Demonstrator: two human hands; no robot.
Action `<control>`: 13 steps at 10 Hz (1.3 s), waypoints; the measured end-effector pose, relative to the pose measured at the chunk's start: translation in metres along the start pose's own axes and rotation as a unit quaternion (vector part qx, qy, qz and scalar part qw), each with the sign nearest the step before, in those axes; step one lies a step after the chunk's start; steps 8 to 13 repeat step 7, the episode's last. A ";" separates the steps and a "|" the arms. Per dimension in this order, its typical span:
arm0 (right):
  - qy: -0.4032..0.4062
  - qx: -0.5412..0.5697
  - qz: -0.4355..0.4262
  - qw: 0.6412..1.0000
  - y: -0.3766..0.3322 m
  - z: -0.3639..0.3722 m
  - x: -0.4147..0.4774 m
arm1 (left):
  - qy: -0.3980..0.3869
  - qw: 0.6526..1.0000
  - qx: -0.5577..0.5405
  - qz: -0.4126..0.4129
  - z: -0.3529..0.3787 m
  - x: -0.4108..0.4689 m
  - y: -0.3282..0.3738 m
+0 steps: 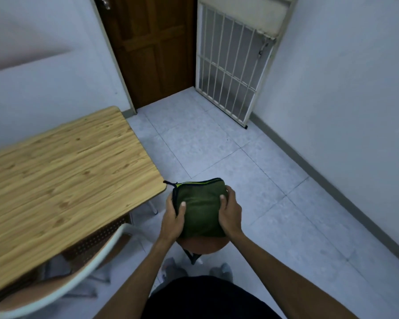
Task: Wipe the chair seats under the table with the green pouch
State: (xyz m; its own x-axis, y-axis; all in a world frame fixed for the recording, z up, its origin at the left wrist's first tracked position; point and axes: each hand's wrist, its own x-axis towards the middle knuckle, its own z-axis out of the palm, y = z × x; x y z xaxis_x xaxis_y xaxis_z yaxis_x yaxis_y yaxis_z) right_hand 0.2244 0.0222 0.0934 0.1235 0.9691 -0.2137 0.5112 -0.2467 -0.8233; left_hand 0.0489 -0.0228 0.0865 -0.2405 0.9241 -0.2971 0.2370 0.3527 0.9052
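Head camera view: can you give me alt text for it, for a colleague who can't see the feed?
The left hand and right hand grip a green pouch by its sides, just over a round brown stool. To the left stands a wooden table with a white-framed chair pushed under it; a brown door lies ahead.

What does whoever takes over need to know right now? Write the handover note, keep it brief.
Hands: the left hand grips the green pouch by its left edge; the right hand grips its right edge.
The pouch is over the round stool seat, beside the table; whether they touch cannot be told.
A chair sits tucked under the table, at the left.
Done: pouch in hand. Left: wiping the seats; none shows as wiped.
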 end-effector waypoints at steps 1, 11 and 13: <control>-0.150 -0.038 0.030 0.988 0.026 -0.009 0.012 | -0.098 0.992 0.075 -0.014 0.002 0.005 -0.017; -0.302 -0.167 -0.051 0.937 0.015 -0.004 0.040 | -0.098 0.961 0.256 0.028 0.011 0.023 -0.029; -0.302 -0.167 -0.051 0.937 0.015 -0.004 0.040 | -0.098 0.961 0.256 0.028 0.011 0.023 -0.029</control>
